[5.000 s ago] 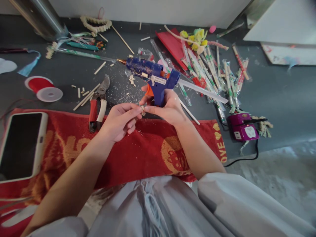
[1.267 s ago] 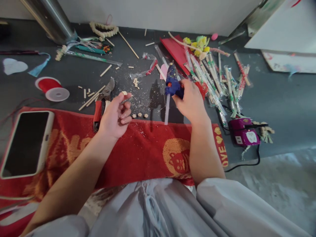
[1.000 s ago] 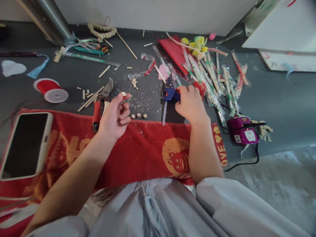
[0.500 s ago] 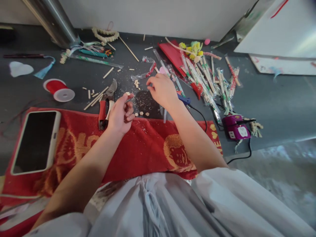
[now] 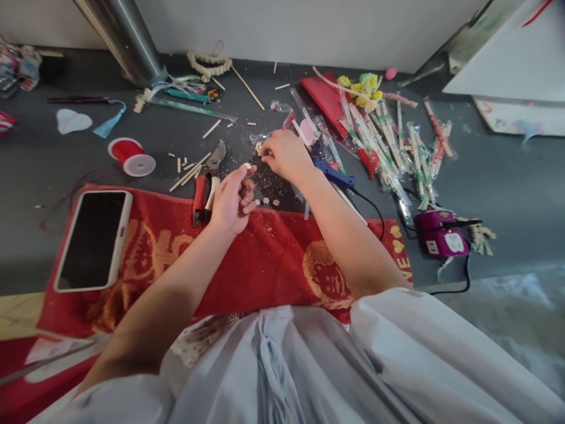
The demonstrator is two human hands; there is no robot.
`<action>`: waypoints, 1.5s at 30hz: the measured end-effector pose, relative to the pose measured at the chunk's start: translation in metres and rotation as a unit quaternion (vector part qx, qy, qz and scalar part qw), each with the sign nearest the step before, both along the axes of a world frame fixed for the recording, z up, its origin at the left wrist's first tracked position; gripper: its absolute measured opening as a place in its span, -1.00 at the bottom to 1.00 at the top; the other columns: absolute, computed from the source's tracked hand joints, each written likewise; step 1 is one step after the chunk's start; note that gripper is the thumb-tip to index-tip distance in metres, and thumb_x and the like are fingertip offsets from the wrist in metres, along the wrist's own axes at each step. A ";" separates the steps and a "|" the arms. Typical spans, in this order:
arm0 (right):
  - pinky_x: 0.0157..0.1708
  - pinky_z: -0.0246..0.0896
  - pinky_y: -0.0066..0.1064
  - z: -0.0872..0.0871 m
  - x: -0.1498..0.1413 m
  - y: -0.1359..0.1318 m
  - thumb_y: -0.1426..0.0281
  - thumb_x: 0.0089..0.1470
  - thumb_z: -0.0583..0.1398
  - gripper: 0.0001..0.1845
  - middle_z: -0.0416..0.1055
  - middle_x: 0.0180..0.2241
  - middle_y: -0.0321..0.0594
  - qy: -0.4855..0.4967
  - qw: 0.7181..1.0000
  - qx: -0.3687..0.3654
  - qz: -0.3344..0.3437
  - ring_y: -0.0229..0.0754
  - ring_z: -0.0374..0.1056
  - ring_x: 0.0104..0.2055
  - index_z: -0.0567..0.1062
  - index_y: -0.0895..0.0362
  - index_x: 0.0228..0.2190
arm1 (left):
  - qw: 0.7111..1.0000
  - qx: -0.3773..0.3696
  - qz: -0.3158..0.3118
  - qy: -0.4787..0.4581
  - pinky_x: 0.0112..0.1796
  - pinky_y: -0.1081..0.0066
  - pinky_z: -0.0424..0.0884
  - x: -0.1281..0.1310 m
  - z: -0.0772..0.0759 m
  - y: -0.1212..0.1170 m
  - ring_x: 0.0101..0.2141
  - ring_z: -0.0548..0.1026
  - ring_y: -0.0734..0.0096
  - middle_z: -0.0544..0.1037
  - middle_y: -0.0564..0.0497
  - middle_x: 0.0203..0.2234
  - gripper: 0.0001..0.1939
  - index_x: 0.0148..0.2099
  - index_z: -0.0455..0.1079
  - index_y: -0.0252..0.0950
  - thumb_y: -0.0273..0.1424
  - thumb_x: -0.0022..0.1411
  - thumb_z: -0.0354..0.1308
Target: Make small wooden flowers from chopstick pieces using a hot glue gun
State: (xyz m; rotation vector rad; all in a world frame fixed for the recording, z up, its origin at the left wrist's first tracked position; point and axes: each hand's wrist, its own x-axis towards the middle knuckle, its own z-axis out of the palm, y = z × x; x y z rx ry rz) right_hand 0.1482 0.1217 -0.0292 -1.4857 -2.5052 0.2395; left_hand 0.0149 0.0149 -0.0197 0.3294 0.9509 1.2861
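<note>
My left hand (image 5: 233, 199) is closed in a pinch, a small pale flower-shaped wooden piece (image 5: 248, 166) between thumb and index finger; the other fingers curl in. Beside it lie pruning shears (image 5: 208, 179) with red and white handles, blades pointing away. My right hand (image 5: 288, 155) has its fingers bent together, tips at a little pile of similar pieces (image 5: 258, 148); whether one is between them is hidden. Several more wooden pieces (image 5: 266, 201) rest along the edge of the red towel (image 5: 260, 259). A blue glue gun (image 5: 335, 174) lies right of that hand.
Short cut sticks (image 5: 190, 171) lie left of the shears, with a red thread spool (image 5: 131, 157) and a phone (image 5: 94, 240) farther left. Wrapped chopsticks (image 5: 375, 147) spread at right, near a purple power block (image 5: 442, 234) with a black cord. A metal post (image 5: 128, 44) rises behind.
My right hand has moved left and its fingertips have come to the little pile. My left hand keeps its pinch on the wooden piece. The whole view has shifted, showing more at left.
</note>
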 end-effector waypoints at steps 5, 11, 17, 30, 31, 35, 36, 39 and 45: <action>0.07 0.27 -0.11 0.001 -0.001 0.004 0.49 0.14 0.19 -0.82 0.52 -0.16 -0.01 -0.005 1.000 -0.010 0.007 0.03 0.38 -0.03 0.62 0.22 -0.27 | 1.000 0.012 0.005 0.008 -0.79 0.70 0.00 0.001 -0.003 0.000 -0.77 0.09 0.78 0.33 0.17 -0.64 -0.84 -0.30 0.48 -0.33 -0.34 0.28 0.19; 0.09 0.26 -0.09 0.008 -0.004 0.001 0.49 0.15 0.13 -0.73 0.53 -0.12 0.11 -0.046 0.998 -0.030 -0.002 0.08 0.41 0.00 0.61 0.30 -0.23 | 0.999 0.020 0.000 0.025 -0.78 0.70 0.01 0.002 -0.003 -0.001 -0.76 0.09 0.78 0.33 0.18 -0.64 -0.85 -0.30 0.49 -0.31 -0.31 0.23 0.25; 0.03 0.27 -0.16 0.014 -0.003 -0.001 0.56 0.02 0.15 -0.80 0.54 -0.19 0.02 -0.009 1.000 -0.029 -0.007 0.04 0.42 -0.06 0.59 0.23 -0.35 | 0.998 0.014 0.016 0.051 -0.77 0.68 0.00 0.006 0.001 -0.002 -0.77 0.06 0.78 0.30 0.19 -0.65 -0.83 -0.30 0.48 -0.30 -0.32 0.30 0.17; -0.28 0.41 -0.37 0.015 0.035 -0.078 0.36 0.05 0.26 -0.89 0.48 -0.37 -0.25 0.403 0.909 -0.087 0.059 -0.28 0.38 -0.34 0.50 0.15 -0.36 | 0.992 0.020 -0.001 0.123 -0.79 0.62 -0.07 0.003 0.013 -0.023 -0.78 0.01 0.74 0.26 0.19 -0.72 -0.85 -0.38 0.47 -0.25 -0.32 0.22 0.24; -0.28 0.41 -0.38 0.011 0.035 -0.083 0.34 0.06 0.26 -0.87 0.48 -0.36 -0.25 0.425 0.899 -0.090 0.061 -0.30 0.38 -0.33 0.50 0.15 -0.34 | 0.992 0.021 -0.006 0.125 -0.80 0.62 -0.07 0.003 0.012 -0.024 -0.78 0.01 0.74 0.26 0.19 -0.72 -0.85 -0.38 0.48 -0.25 -0.32 0.22 0.23; -0.30 0.42 -0.43 -0.001 0.032 -0.092 0.28 0.09 0.27 -0.79 0.47 -0.34 -0.26 0.477 0.872 -0.091 0.067 -0.32 0.39 -0.32 0.50 0.16 -0.27 | 0.989 0.063 -0.017 0.133 -0.81 0.63 -0.05 0.004 0.006 -0.027 -0.78 0.01 0.73 0.28 0.19 -0.71 -0.86 -0.38 0.48 -0.26 -0.33 0.21 0.24; -0.31 0.43 -0.44 -0.002 0.031 -0.092 0.27 0.09 0.28 -0.77 0.47 -0.34 -0.26 0.486 0.866 -0.091 0.071 -0.32 0.39 -0.32 0.50 0.16 -0.25 | 0.987 0.072 -0.024 0.141 -0.80 0.63 -0.03 0.004 0.005 -0.028 -0.78 0.01 0.74 0.28 0.19 -0.71 -0.86 -0.39 0.48 -0.25 -0.32 0.20 0.25; -0.30 0.44 -0.45 -0.003 0.031 -0.093 0.21 0.10 0.29 -0.71 0.47 -0.34 -0.27 0.500 0.858 -0.085 0.087 -0.32 0.40 -0.32 0.48 0.14 -0.21 | 0.983 0.078 -0.042 0.162 -0.80 0.64 0.02 0.005 0.004 -0.032 -0.77 0.04 0.74 0.30 0.19 -0.72 -0.83 -0.43 0.45 -0.22 -0.30 0.14 0.32; -0.26 0.45 -0.42 -0.002 0.032 -0.095 0.13 0.11 0.28 -0.69 0.50 -0.32 -0.25 0.492 0.865 -0.058 0.083 -0.31 0.43 -0.30 0.51 0.13 -0.26 | 0.984 0.081 -0.054 0.152 -0.82 0.63 0.01 0.006 0.005 -0.033 -0.80 0.04 0.72 0.33 0.19 -0.73 -0.78 -0.46 0.42 -0.25 -0.29 0.09 0.37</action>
